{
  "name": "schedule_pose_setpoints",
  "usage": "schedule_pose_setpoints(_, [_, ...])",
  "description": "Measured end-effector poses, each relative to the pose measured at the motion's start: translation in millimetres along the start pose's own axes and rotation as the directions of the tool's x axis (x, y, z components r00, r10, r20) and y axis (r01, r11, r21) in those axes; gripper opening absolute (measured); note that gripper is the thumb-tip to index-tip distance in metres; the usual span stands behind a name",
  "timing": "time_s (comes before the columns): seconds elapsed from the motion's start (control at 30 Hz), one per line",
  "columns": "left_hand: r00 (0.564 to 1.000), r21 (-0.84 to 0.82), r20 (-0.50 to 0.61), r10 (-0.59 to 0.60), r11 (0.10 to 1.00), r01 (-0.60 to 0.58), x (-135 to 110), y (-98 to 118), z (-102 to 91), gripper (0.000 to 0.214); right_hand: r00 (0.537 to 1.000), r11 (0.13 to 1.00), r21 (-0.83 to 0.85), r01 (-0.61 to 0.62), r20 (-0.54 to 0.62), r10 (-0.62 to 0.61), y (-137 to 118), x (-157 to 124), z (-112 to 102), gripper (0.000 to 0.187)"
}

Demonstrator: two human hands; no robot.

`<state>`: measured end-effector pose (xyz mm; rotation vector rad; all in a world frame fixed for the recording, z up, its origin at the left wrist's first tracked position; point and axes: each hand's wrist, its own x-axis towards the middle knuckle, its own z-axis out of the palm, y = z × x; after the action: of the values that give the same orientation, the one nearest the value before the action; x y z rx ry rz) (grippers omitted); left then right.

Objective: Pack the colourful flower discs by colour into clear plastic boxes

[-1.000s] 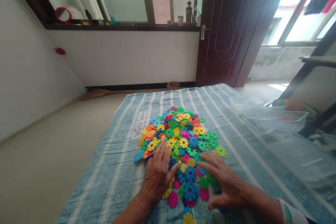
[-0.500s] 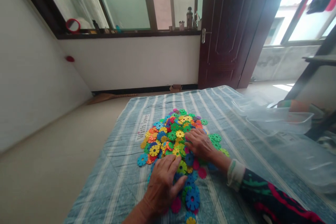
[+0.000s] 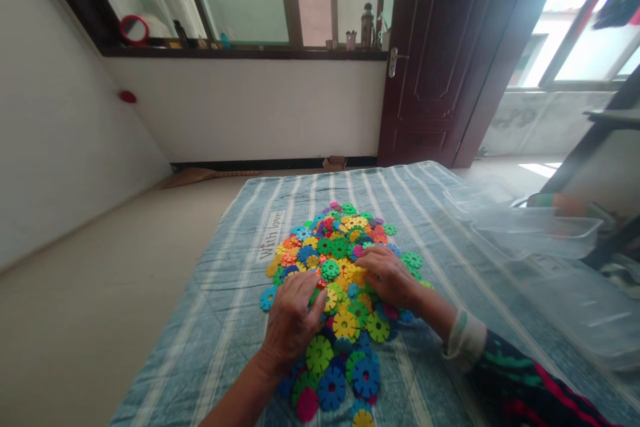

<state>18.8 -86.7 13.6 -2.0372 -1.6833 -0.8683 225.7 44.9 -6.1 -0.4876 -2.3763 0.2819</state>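
Note:
A heap of flat, flower-shaped plastic discs point(image 3: 340, 260) in many colours lies on a blue striped cloth point(image 3: 225, 320). My left hand point(image 3: 293, 320) rests palm down on the near left part of the heap, fingers stretched out over the discs. My right hand point(image 3: 387, 275) lies on the middle right of the heap, fingers bent down among the discs; whether they pinch one I cannot make out. A dark patterned sleeve point(image 3: 510, 380) covers my right forearm.
Clear plastic containers point(image 3: 535, 230) stand on the cloth at the right. Beyond the cloth are bare floor, a white wall, a dark wooden door point(image 3: 440, 60) and a window sill point(image 3: 240, 52) with small items. A dark frame stands at far right.
My right hand has stayed in the middle of the heap after reaching forward from near me. My left hand has slid forward and left. Discs have spread toward me.

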Motion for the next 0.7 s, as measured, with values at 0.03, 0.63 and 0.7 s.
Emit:
schedule_pose_setpoints(0.03, [1.0, -0.006, 0.012, -0.006, 1.0, 0.006, 0.5, -0.9, 0.5, 0.014, 0.997, 0.998, -0.02, -0.058, -0.051, 0.057, 2.1, -7.7, -5.6, 0.026])
schedule_pose_setpoints(0.63, [0.814, 0.092, 0.573, -0.097, 0.994, 0.054, 36.1, 64.5, 13.4, 0.022, 0.807, 0.79, 0.263, -0.554, -0.065, 0.587, 8.3, 14.8, 23.1, 0.05])
schedule_pose_setpoints(0.7, [0.802, 0.069, 0.592, -0.085, 0.996, 0.054, 32.4, 67.6, 13.0, 0.024, 0.796, 0.725, 0.431, -0.537, -0.024, 0.605, 8.6, 34.6, 31.1, 0.051])
